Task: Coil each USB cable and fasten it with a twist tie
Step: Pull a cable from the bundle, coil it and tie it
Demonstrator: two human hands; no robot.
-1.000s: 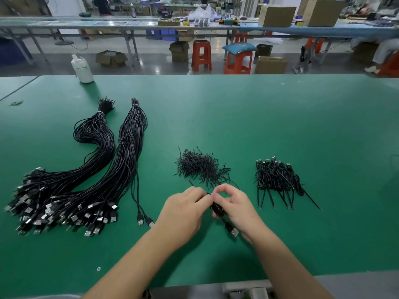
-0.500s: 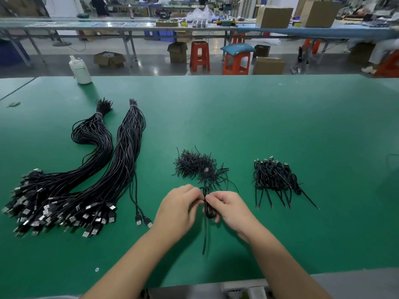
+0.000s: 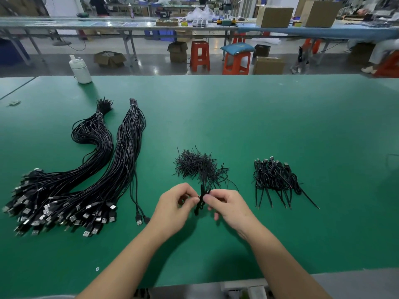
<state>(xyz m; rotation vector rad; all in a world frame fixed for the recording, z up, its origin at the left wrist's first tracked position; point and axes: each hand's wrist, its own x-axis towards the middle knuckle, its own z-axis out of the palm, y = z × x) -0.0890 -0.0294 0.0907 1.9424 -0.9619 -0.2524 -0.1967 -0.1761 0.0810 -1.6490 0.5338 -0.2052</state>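
Two big bundles of uncoiled USB cables (image 3: 86,180) lie far left on the green bench (image 3: 259,117), two loose ones (image 3: 138,210) beside them. Left hand (image 3: 174,209) and right hand (image 3: 228,207) meet mid-bench, fingers pinched on a small coiled cable (image 3: 201,200) held just above the bench. Twist-tie pile (image 3: 198,165) sits just behind; finished coils (image 3: 276,175) to the right. Risks — grip slackens and the coil springs open, or the tie gets too few turns and slips off.
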